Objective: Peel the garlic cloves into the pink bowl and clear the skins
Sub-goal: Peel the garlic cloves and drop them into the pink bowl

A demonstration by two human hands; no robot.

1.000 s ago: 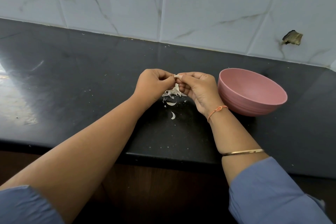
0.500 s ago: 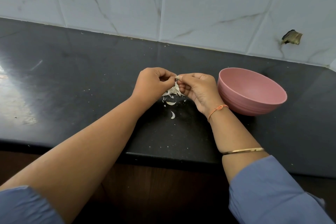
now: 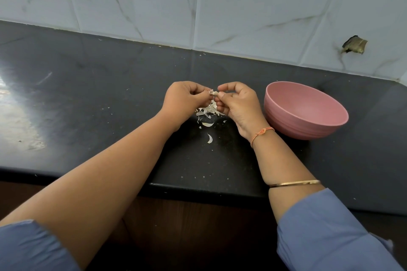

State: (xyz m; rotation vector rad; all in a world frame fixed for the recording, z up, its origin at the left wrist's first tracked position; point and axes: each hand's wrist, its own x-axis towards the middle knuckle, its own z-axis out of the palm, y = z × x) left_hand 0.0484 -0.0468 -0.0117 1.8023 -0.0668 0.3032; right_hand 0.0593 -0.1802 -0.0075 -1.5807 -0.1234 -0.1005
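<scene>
My left hand (image 3: 184, 100) and my right hand (image 3: 239, 103) meet over the black counter, both pinching one small garlic clove (image 3: 214, 93) between their fingertips. Papery skin hangs from the clove. A loose heap of white garlic skins (image 3: 208, 111) lies on the counter right under the hands, with two curled pieces (image 3: 209, 138) nearer to me. The pink bowl (image 3: 308, 103) stands to the right of my right hand, tilted open toward me; the part of its inside that I see holds nothing.
The black counter (image 3: 88, 99) runs left to right, its front edge close to me. A white marble-tiled wall (image 3: 198, 6) stands behind it, with a broken hole (image 3: 354, 44) at the right. Tiny skin flecks dot the counter near the front edge.
My hands have drawn slightly apart at the fingertips, so the clove between them shows more. The bowl and the skins on the counter have not moved.
</scene>
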